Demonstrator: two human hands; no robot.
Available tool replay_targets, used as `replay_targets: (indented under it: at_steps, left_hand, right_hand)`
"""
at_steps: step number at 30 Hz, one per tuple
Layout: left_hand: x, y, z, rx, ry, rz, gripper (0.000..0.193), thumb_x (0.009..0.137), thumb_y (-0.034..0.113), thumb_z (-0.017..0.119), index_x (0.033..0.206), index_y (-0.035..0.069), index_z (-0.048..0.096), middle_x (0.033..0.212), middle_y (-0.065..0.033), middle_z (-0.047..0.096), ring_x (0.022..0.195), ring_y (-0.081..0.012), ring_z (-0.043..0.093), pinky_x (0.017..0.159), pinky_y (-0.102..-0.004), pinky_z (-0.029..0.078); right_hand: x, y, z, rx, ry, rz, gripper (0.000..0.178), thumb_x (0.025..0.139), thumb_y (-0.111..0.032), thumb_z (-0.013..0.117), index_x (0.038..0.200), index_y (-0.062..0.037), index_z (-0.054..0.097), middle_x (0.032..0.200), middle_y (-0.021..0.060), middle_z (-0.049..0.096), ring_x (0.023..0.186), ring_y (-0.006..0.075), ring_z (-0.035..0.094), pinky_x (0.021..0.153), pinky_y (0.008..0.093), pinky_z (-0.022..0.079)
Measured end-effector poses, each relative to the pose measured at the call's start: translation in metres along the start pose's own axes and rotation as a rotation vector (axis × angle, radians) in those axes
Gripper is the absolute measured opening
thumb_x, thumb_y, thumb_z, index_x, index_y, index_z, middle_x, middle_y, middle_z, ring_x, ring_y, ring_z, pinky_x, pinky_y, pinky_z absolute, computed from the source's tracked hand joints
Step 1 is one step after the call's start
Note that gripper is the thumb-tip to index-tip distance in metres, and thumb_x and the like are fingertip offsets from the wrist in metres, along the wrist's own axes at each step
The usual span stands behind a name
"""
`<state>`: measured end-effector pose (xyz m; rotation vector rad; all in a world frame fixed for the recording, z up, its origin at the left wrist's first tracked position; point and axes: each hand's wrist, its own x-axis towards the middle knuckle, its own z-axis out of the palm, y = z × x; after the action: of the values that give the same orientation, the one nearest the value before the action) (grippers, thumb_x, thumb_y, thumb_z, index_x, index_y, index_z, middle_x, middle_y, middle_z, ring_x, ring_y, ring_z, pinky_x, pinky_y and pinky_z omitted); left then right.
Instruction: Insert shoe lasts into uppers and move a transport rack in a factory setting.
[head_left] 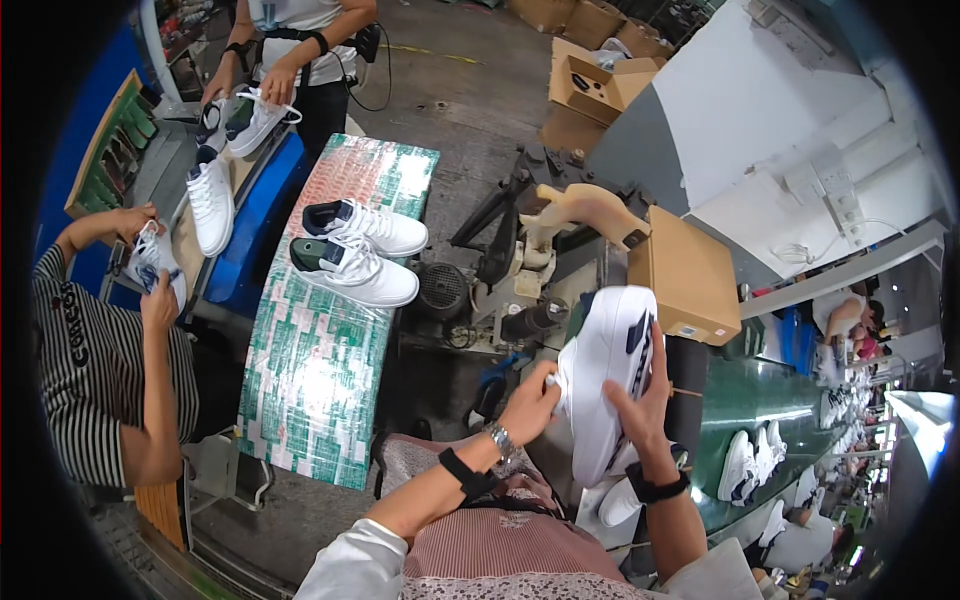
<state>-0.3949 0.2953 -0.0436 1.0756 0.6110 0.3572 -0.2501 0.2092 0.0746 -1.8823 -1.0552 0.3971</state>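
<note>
A white sneaker (600, 385) with dark blue side marks is held up in front of my lap, its sole and side turned partly toward me. My right hand (645, 400) grips it from the right, thumb across the side and fingers around the sole. On the other side, my left hand (530, 402) pinches white shoelace at the shoe's upper; the exact grip is partly hidden. Another white shoe (620, 502) sits below, partly covered by my right wrist. To the left, two white sneakers (370, 272) with dark linings lie side by side on a taped green-and-white board (310, 380).
A machine with a tan curved form (590, 205) stands ahead, beside a cardboard box (685, 275). On the right runs a green conveyor (770, 385) carrying white shoes. Two co-workers handle shoes at the left bench; a striped sleeve (110, 380) is nearest. An open carton (600, 85) lies farther back.
</note>
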Motion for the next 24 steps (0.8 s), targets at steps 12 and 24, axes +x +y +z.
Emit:
replay_targets:
  at_steps: [12,24]
  left_hand:
    - [0.029,-0.017,0.003,0.025,0.137,0.060,0.018,0.099,0.020,0.049,0.113,0.009,0.052,0.075,-0.0090,0.063,0.060,-0.0182,0.062,0.056,-0.0332,0.049]
    - [0.038,0.001,-0.006,-0.317,0.100,-0.107,0.025,0.103,0.023,0.043,0.119,0.009,0.056,0.085,0.0009,0.060,0.066,-0.0065,0.055,0.056,-0.0235,0.050]
  right_hand:
    - [0.032,0.012,0.004,-0.099,-0.097,-0.017,0.099,0.072,-0.012,0.073,0.155,0.0021,0.022,0.145,0.0220,0.045,0.130,0.0289,0.048,0.109,0.0372,0.038]
    - [0.062,-0.056,0.043,-0.717,-0.078,-0.162,0.104,0.068,-0.028,0.078,0.154,-0.0029,0.025,0.114,0.0235,0.051,0.095,0.0434,0.061,0.080,0.0485,0.052]
